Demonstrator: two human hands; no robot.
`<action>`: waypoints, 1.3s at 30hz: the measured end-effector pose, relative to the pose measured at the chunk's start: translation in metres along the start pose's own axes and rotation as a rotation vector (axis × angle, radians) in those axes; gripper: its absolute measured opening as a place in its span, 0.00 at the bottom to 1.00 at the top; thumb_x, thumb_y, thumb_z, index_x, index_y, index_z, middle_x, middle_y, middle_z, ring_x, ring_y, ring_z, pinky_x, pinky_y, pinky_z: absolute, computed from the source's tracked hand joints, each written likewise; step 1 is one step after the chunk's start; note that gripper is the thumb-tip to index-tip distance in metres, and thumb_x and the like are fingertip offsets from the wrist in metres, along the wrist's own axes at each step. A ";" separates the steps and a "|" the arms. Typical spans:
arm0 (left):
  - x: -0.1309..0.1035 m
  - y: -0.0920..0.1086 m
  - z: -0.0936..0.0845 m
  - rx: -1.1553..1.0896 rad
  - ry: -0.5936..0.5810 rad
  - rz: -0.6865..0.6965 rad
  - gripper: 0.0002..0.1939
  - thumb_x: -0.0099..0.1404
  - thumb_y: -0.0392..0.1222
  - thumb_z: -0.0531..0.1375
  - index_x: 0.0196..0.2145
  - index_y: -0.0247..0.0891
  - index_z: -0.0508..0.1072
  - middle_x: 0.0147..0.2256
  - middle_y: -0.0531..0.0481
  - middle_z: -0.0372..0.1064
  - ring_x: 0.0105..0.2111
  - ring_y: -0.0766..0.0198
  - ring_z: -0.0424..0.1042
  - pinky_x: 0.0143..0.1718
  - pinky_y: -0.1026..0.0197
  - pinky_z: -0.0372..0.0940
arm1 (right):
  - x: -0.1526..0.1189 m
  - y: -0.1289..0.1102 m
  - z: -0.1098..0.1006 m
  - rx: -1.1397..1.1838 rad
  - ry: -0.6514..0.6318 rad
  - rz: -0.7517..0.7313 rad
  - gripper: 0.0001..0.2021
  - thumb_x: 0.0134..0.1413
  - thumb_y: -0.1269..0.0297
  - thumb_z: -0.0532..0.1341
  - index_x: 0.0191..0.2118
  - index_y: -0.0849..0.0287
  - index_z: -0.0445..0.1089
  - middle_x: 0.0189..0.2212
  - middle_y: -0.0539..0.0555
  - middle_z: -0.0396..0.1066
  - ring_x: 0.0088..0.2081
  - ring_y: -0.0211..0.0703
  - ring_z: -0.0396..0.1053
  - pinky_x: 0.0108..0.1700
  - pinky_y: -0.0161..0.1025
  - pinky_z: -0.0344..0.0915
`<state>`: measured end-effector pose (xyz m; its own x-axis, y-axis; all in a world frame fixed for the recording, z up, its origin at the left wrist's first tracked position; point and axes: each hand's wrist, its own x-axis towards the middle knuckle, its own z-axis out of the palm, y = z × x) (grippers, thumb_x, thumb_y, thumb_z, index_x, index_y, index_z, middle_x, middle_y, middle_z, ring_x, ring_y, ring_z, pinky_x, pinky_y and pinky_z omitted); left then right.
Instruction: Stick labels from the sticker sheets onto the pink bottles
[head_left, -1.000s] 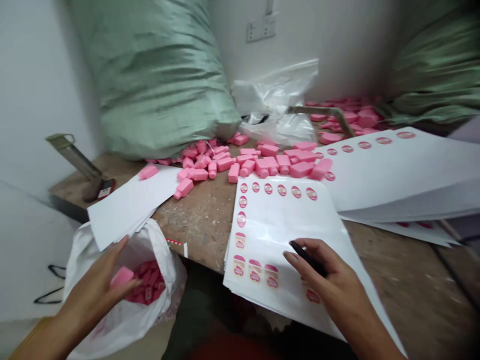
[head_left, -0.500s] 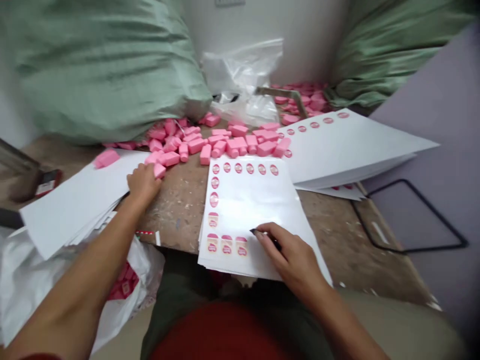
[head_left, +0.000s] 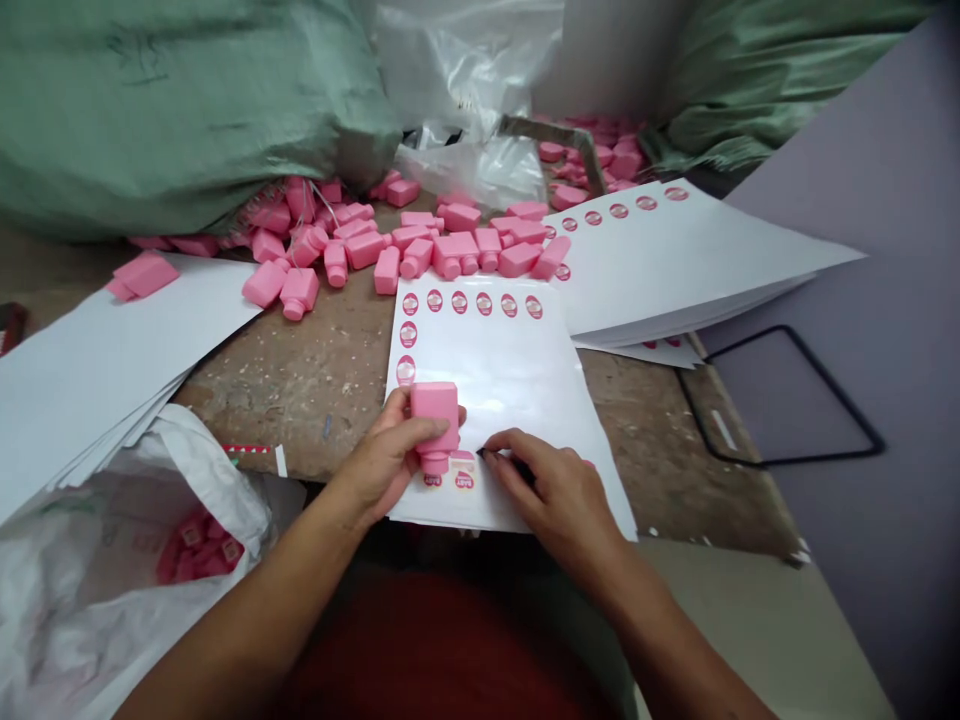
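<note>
My left hand (head_left: 390, 450) grips a small pink plastic bottle (head_left: 434, 410) over the sticker sheet, its neck pointing toward me. Pinched in my right hand (head_left: 551, 485) is a thin black pointed tool (head_left: 481, 453); its kind is hard to make out. That tip meets the sheet beside a label (head_left: 464, 477) in the bottom row. The white sticker sheet (head_left: 517, 390) lies on a stack at the front edge, with oval stickers along its top and left side. Beyond it lie several more pink bottles (head_left: 457, 250) in a loose heap.
Blank-faced white sheets (head_left: 150, 330) are stacked at left, and more sticker sheets (head_left: 697, 260) at right. An open white sack (head_left: 97, 600) with labelled pink bottles hangs below left. Green sacks (head_left: 195, 110) stand behind. A black wire frame (head_left: 780, 460) juts from the table's right edge.
My left hand has come from the heap to the sheet with a pink bottle in it. My right hand's tool has shifted slightly left to the bottom labels. The view has tilted downward.
</note>
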<state>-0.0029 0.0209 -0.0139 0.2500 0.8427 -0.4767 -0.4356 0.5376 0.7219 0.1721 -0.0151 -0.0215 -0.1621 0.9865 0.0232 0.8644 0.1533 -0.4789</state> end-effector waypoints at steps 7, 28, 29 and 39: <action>0.001 0.000 -0.004 -0.024 0.000 0.011 0.22 0.51 0.33 0.64 0.45 0.37 0.66 0.38 0.44 0.73 0.39 0.60 0.71 0.38 0.61 0.64 | -0.002 -0.003 0.000 -0.088 0.033 -0.044 0.11 0.61 0.63 0.51 0.36 0.54 0.71 0.28 0.50 0.76 0.25 0.42 0.68 0.32 0.39 0.52; 0.006 0.000 -0.007 -0.136 -0.003 0.002 0.18 0.55 0.31 0.62 0.45 0.34 0.67 0.38 0.42 0.74 0.43 0.56 0.73 0.47 0.56 0.65 | 0.004 -0.004 0.009 -0.174 0.104 -0.040 0.14 0.58 0.54 0.55 0.27 0.56 0.65 0.22 0.50 0.71 0.21 0.38 0.59 0.33 0.40 0.51; 0.006 0.000 -0.007 -0.139 -0.002 0.007 0.17 0.56 0.31 0.62 0.44 0.34 0.68 0.38 0.42 0.74 0.43 0.56 0.73 0.48 0.56 0.65 | 0.005 -0.004 0.009 -0.151 0.107 -0.016 0.15 0.57 0.52 0.57 0.25 0.56 0.64 0.20 0.50 0.69 0.21 0.38 0.58 0.32 0.39 0.51; -0.001 0.000 -0.003 -0.045 -0.018 0.046 0.18 0.57 0.36 0.64 0.45 0.38 0.67 0.40 0.45 0.72 0.39 0.58 0.75 0.37 0.59 0.69 | 0.007 -0.011 -0.028 0.698 0.026 0.277 0.18 0.48 0.50 0.61 0.20 0.55 0.57 0.16 0.44 0.54 0.21 0.34 0.53 0.24 0.34 0.51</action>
<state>-0.0062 0.0199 -0.0152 0.2441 0.8670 -0.4345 -0.4857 0.4971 0.7190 0.1752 -0.0083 0.0088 0.0361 0.9860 -0.1628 0.3681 -0.1646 -0.9151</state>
